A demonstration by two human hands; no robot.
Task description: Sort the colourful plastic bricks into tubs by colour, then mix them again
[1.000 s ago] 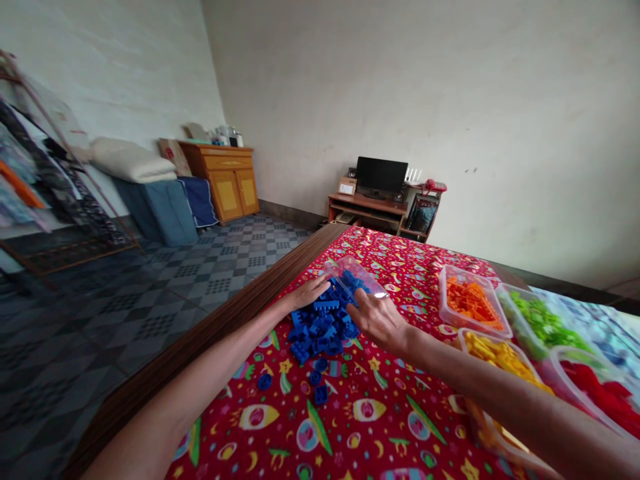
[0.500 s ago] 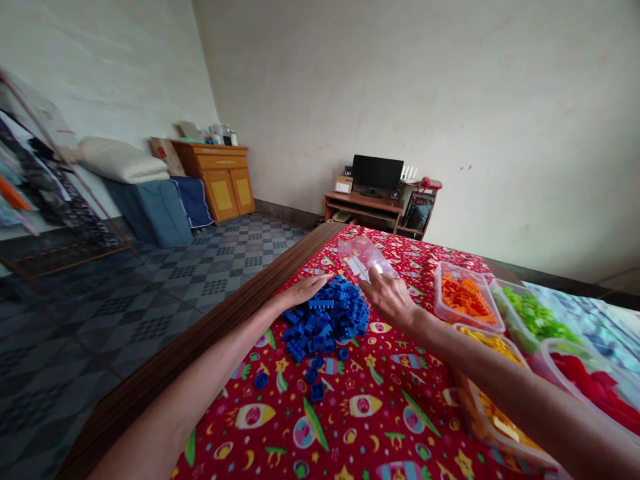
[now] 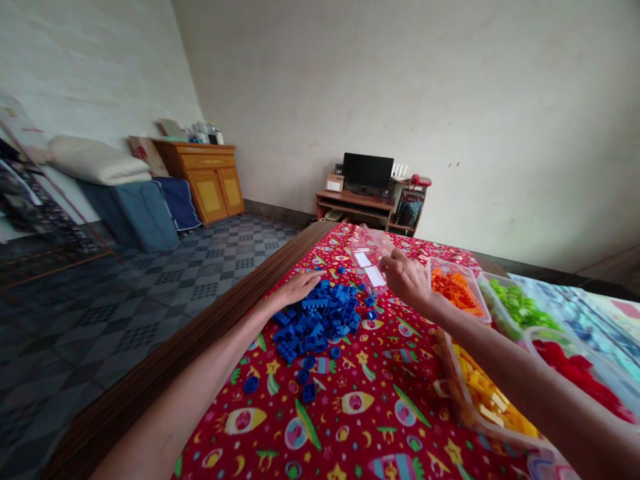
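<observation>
A heap of blue toy building bricks (image 3: 320, 317) lies on the red patterned tablecloth (image 3: 350, 440), with several loose pieces strewn in front and at its right edge. My left hand (image 3: 300, 288) rests at the far left of the heap, fingers stretched out and touching its edge. Beyond the heap is a clear plastic bag (image 3: 374, 275) with white labels, lying loosely on the cloth. My right hand (image 3: 406, 277) has its fingers curled at the bag's right edge and appears to pinch it; the fingertips are partly hidden.
Right of the heap stand clear plastic tubs of orange bricks (image 3: 456, 293), yellow bricks (image 3: 487, 393), green bricks (image 3: 520, 307) and red pieces (image 3: 580, 373). The table's wooden edge (image 3: 210, 340) runs along the left. A desk with a monitor (image 3: 369, 172) stands behind.
My right hand has moved right, away from the heap, and the plastic bag has shifted right with it. Some blue bricks now show apart at the heap's far and right edges.
</observation>
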